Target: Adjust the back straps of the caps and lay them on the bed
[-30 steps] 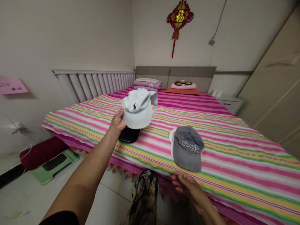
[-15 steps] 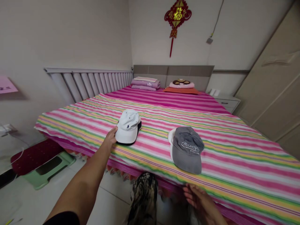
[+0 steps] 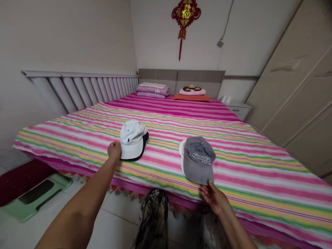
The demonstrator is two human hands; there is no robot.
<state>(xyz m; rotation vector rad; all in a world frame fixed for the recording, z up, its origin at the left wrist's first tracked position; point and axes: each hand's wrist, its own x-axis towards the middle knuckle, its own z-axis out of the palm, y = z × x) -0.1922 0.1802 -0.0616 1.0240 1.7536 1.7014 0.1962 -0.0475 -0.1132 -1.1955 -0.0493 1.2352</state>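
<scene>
A white baseball cap (image 3: 131, 139) with a small dark logo lies on the striped bedspread, partly over a black cap (image 3: 144, 145) whose edge shows on the right. My left hand (image 3: 114, 150) has its fingers closed at the left side of the white cap's brim. To the right, a grey cap (image 3: 199, 159) with white lettering rests over a white cap (image 3: 182, 152), mostly hidden. With the thumb on top of the grey cap's brim and the fingers below its edge, my right hand (image 3: 211, 195) pinches it.
The bed (image 3: 166, 108) has folded purple bedding (image 3: 153, 90) and an orange and pink pile (image 3: 192, 95) near the headboard. A green stool (image 3: 38, 197) stands on the floor at left, and a white nightstand (image 3: 238, 110) beside the bed at right.
My right hand has moved up from the bed's edge and taken hold of the grey cap's brim. More of the black cap shows beside the white one. The view has turned slightly right.
</scene>
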